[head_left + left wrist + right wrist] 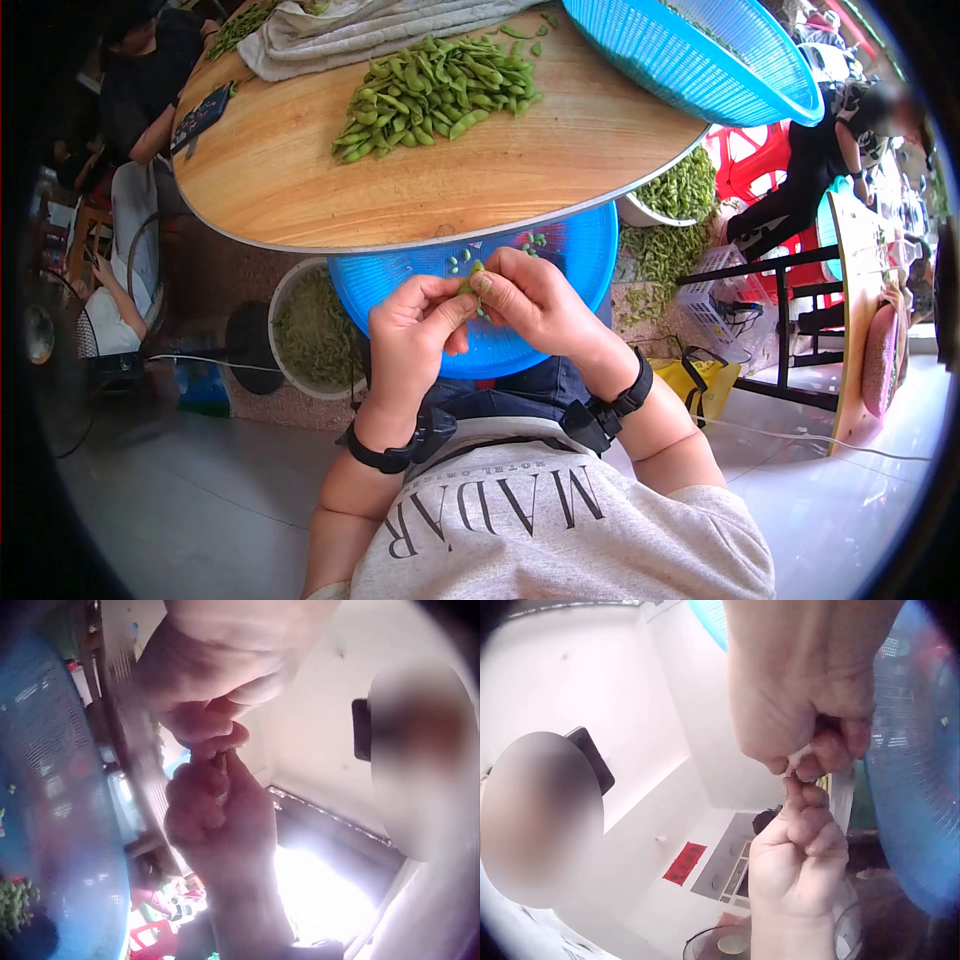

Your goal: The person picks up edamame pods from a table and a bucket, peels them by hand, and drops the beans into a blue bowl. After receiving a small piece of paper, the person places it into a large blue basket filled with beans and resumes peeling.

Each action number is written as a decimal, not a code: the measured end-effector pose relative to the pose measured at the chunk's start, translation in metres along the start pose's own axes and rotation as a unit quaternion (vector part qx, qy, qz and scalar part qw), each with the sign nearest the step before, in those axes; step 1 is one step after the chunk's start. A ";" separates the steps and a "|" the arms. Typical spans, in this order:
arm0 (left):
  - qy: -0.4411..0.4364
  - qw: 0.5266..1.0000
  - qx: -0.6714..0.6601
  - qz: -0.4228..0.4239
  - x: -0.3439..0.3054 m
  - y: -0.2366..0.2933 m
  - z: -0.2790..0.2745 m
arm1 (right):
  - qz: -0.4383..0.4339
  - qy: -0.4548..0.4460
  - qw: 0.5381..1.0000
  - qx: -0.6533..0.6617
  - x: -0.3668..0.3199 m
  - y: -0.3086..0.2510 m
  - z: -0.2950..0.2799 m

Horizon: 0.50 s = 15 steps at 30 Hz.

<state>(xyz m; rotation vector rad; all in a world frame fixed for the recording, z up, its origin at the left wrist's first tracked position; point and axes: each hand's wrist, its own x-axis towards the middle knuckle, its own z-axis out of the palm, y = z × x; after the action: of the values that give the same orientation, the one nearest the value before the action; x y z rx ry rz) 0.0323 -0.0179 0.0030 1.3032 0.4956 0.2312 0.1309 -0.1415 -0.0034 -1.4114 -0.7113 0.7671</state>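
Both hands meet fingertip to fingertip over a round blue basket (590, 275). My left hand (418, 315) pinches one end of a green soybean pod (468, 287) between thumb and fingers. The other end is gripped by my right hand (535, 300), thumb pressed on top; the fingers cover most of the pod. Several shelled green beans (462, 258) lie inside the basket just beyond the fingers. In the right wrist view the left hand (795, 862) faces the right hand (802, 697), knuckles bent, tips together.
A heap of pods (435, 95) lies on the wooden table (270, 190), near a grey cloth (330, 40) and a large blue colander (710, 60). On the floor, a white bucket (290, 370) stands left and more pods (655, 250) lie right. Other people sit or stand around.
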 end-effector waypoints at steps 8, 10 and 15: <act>-0.071 0.972 -0.176 -0.136 0.011 0.000 -0.020 | -0.003 -0.117 0.993 -0.003 0.003 0.005 -0.019; -0.040 0.977 -0.158 -0.136 0.008 0.002 -0.018 | 0.027 -0.098 0.994 -0.050 0.003 -0.002 -0.033; -0.012 0.998 -0.034 -0.052 0.003 0.003 -0.011 | 0.012 -0.009 0.991 -0.130 0.008 -0.018 -0.023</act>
<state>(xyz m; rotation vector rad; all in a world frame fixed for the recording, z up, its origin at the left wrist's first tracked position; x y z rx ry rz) 0.0297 -0.0066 0.0034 1.2089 0.5295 0.1455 0.1548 -0.1483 0.0136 -1.6525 -0.8322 0.7257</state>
